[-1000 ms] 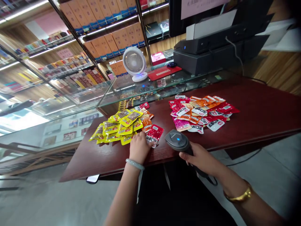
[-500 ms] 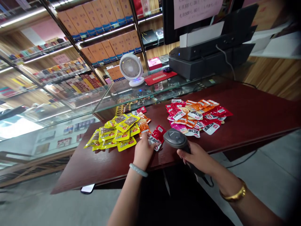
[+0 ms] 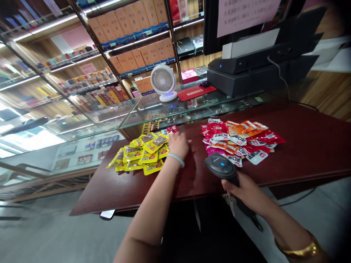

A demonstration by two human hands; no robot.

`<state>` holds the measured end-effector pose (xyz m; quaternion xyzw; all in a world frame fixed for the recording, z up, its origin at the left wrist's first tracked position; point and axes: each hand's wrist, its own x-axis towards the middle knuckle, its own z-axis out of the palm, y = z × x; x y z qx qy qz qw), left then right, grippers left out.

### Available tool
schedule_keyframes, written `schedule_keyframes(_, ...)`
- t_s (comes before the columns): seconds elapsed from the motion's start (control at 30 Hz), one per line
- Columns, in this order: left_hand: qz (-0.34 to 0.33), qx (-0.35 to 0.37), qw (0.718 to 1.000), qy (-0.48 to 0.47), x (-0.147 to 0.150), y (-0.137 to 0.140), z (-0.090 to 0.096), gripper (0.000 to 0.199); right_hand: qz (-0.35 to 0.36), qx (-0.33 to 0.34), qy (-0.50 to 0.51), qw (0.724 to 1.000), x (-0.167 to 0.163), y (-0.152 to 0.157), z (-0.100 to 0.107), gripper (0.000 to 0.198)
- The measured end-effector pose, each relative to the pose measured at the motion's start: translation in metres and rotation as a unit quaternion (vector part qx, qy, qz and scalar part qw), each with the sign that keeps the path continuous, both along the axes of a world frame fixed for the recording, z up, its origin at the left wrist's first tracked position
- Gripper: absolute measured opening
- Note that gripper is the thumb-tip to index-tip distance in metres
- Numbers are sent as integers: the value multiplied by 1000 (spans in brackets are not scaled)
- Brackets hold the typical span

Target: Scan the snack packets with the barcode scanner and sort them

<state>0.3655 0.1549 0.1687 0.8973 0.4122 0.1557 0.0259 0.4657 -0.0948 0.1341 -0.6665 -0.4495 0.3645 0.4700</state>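
Observation:
My left hand (image 3: 178,144), a pale bangle on its wrist, reaches over the table beside the yellow snack packets (image 3: 149,157). Its thumb stands apart to the right; the other fingertips are mostly hidden, and I see no packet in them. Just beyond the fingers lies a red and white packet (image 3: 172,129). In my right hand (image 3: 246,190) is a dark handheld barcode scanner (image 3: 221,166) with a blue light on top, gripped by its handle. Ahead of the scanner spreads a heap of red, orange and pink snack packets (image 3: 238,140).
The dark red wooden table (image 3: 115,193) meets a glass display counter (image 3: 131,118). On the glass stand a white fan (image 3: 163,80), a red mat (image 3: 196,93) and black till equipment (image 3: 246,78). Behind are shelves of orange boxes (image 3: 142,56).
My left hand has moved forward, away from where it pinched a red packet; that packet no longer shows there. The scanner's top light now glows blue. The whole view has shifted slightly.

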Motion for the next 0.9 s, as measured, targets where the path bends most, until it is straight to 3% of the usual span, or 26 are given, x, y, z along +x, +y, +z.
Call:
schedule_keyframes(0.1,62,33,990,120,-37,19,4,29,3,-3,7,1000,-1,2,-2,45)
schedule_keyframes(0.33,22,26,982,184,-58,32,4,36,8,-10,-5,1000,-7,7,-4,40)
schedule_keyframes(0.47,-19,19,986,167,-67,15,7,39,13,-9,-5,1000,-8,5,-3,41)
schedule_keyframes(0.67,90,84,982,145,-101,-37,-5,42,48,0,-3,999,-16,10,1,43)
schedule_keyframes(0.9,75,49,985,147,-105,-53,-24,40,70,23,-8,997,-24,21,5,39)
